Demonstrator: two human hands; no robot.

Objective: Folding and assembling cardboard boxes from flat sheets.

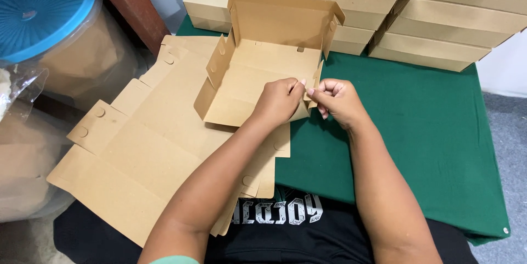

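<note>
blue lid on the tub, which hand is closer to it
Left. The left hand is at the front edge of the half-folded box, on the blue lid's side. The right hand is just beyond it, farther away.

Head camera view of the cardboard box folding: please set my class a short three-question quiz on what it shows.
1. True or false: the half-folded box has its lid standing open.
2. What colour is the cloth on the table?
3. Where does the stack of flat box blanks lie? A) beside the left hand B) beside the right hand C) on the finished boxes

Key: 1 true; 2 green; 3 A.
</note>
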